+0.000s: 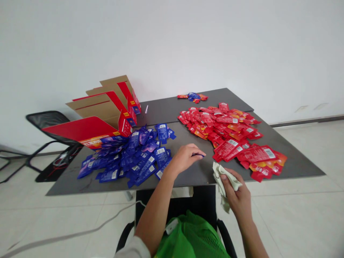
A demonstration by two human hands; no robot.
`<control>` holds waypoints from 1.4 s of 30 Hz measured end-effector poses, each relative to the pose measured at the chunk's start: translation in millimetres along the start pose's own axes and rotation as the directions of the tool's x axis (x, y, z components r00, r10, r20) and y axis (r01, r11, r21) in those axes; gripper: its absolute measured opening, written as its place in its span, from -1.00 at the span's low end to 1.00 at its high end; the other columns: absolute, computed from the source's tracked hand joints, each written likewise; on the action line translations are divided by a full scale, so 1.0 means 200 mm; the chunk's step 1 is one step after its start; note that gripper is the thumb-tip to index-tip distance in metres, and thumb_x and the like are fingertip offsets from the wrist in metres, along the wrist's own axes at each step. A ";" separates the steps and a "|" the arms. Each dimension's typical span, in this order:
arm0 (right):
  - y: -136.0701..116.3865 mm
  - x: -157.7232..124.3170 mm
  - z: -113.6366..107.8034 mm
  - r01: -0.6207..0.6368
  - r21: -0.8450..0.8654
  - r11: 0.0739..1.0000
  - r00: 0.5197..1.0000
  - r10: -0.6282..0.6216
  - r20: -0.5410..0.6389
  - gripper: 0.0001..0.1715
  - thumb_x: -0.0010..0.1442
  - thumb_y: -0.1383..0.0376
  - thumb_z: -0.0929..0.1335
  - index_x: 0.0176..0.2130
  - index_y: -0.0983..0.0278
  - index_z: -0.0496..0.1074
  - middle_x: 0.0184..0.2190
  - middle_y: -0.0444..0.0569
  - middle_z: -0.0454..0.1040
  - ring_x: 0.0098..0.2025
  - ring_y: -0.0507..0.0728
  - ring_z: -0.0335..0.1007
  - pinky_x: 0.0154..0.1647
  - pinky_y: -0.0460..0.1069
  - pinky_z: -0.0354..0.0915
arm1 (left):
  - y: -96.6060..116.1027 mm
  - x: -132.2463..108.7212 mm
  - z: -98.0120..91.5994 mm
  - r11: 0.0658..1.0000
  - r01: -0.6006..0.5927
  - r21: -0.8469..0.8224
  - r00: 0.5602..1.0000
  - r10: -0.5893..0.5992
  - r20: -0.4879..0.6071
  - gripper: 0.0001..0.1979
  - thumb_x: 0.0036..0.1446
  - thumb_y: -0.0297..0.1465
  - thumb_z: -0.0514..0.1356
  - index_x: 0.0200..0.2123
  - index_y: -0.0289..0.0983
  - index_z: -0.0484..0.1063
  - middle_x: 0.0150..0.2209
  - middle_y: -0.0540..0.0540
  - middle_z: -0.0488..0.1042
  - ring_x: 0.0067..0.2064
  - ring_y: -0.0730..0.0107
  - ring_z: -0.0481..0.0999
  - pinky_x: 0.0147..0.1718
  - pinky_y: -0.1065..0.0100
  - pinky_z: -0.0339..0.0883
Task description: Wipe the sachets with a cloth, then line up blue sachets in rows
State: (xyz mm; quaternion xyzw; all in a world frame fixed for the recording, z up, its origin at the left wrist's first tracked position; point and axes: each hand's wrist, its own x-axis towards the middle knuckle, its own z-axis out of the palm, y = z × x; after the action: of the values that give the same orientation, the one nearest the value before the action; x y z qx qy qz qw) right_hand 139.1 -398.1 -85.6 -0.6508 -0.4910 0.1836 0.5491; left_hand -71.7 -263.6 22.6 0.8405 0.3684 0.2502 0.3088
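Left forearm [153, 215] extends forward from the bottom of the view, angled up and to the right. Left hand [185, 159] is bare, palm down, with fingers curled closed. Right forearm [252, 238] rises from the lower right edge, wrist slightly bent. Right hand [233, 193] is bare and closed, with fingers curled inward. The two hands are near each other, not touching.

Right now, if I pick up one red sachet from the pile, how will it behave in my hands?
Probably light and floppy: the red sachets lie thin and flat. Their glossy film looks slippery, so neighbours may slide along. On the grey table, one may be hard to pinch.
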 end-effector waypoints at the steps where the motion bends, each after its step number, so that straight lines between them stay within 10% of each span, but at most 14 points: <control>1: 0.00 0.00 0.00 -0.001 0.004 1.000 1.000 0.001 0.001 -0.46 0.30 -0.12 0.44 0.04 0.20 0.61 -0.01 0.09 0.65 0.03 0.32 0.60 0.13 0.22 0.47 | 0.02 -0.02 0.00 0.998 -0.051 0.023 0.999 0.051 0.015 -0.82 0.35 -0.43 0.32 -0.06 -0.14 0.72 -0.09 -0.05 0.66 -0.01 0.32 0.62 0.12 0.28 0.35; 11: -0.02 -0.01 -0.02 -0.046 0.009 0.999 0.999 0.046 -0.015 -0.47 0.31 -0.11 0.44 0.03 0.21 0.61 -0.02 0.11 0.66 0.00 0.32 0.61 0.06 0.21 0.50 | -0.02 -0.40 0.10 0.973 -0.085 0.216 0.980 0.043 0.195 -0.72 0.36 -0.56 0.26 -0.24 -0.07 0.70 -0.03 0.01 0.65 0.14 0.29 0.54 0.23 0.12 0.20; 17: -0.02 0.00 -0.04 -0.061 -0.003 0.998 0.998 0.061 -0.021 -0.46 0.30 -0.12 0.44 0.02 0.22 0.61 -0.02 0.13 0.66 0.00 0.32 0.61 0.05 0.20 0.49 | 0.03 -0.47 0.27 0.916 0.053 0.397 0.995 -0.016 -0.094 -0.56 0.45 -0.31 0.22 0.35 -0.11 0.43 0.08 -0.20 0.48 0.10 0.10 0.45 0.11 0.07 0.36; 21: -0.02 0.01 -0.04 -0.062 0.000 0.998 0.998 0.062 -0.014 -0.46 0.30 -0.11 0.45 0.04 0.21 0.60 0.00 0.12 0.66 0.01 0.32 0.61 0.03 0.18 0.49 | 0.06 -0.43 0.42 0.861 0.084 0.502 0.995 -0.043 -0.094 -0.33 0.45 -0.05 0.18 0.47 -0.23 0.22 0.10 -0.25 0.45 0.09 0.01 0.42 0.04 0.02 0.39; 32: -0.05 0.02 -0.07 -0.086 -0.048 0.995 0.995 0.088 0.040 -0.42 0.30 -0.14 0.45 0.06 0.21 0.60 -0.04 0.10 0.67 -0.04 0.30 0.62 0.03 0.18 0.50 | 0.00 -0.59 0.41 0.887 0.060 0.459 0.992 -0.001 -0.128 -0.74 0.47 -0.25 0.20 0.13 -0.17 0.49 0.23 -0.15 0.49 0.35 0.03 0.33 0.27 -0.01 0.26; 38: -0.25 0.19 -0.12 0.201 -0.108 0.974 0.978 -0.193 0.078 -0.61 0.33 0.01 0.48 0.05 0.16 0.62 -0.04 0.04 0.67 -0.05 0.28 0.62 0.02 0.17 0.52 | -0.03 -0.71 0.44 0.856 0.003 0.518 0.965 0.132 -0.225 -0.70 0.49 -0.43 0.16 0.22 -0.20 0.47 0.28 -0.15 0.53 0.32 0.14 0.45 0.22 0.09 0.32; 42: -0.38 0.29 -0.01 0.555 -0.088 0.827 0.815 -0.519 0.260 -0.64 0.36 0.22 0.49 0.14 0.12 0.55 0.04 0.02 0.65 0.05 0.25 0.59 0.12 0.14 0.49 | -0.07 -0.72 0.44 0.854 -0.044 0.519 0.950 0.196 -0.243 -0.69 0.49 -0.47 0.16 0.23 -0.24 0.48 0.28 -0.14 0.53 0.34 0.20 0.45 0.25 0.13 0.32</control>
State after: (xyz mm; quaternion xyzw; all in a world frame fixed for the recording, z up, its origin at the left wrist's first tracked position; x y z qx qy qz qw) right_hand 133.2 -357.0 0.4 -0.5020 -0.7268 0.0533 0.4657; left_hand -107.8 -396.4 -74.7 0.8681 0.4082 0.2825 0.0037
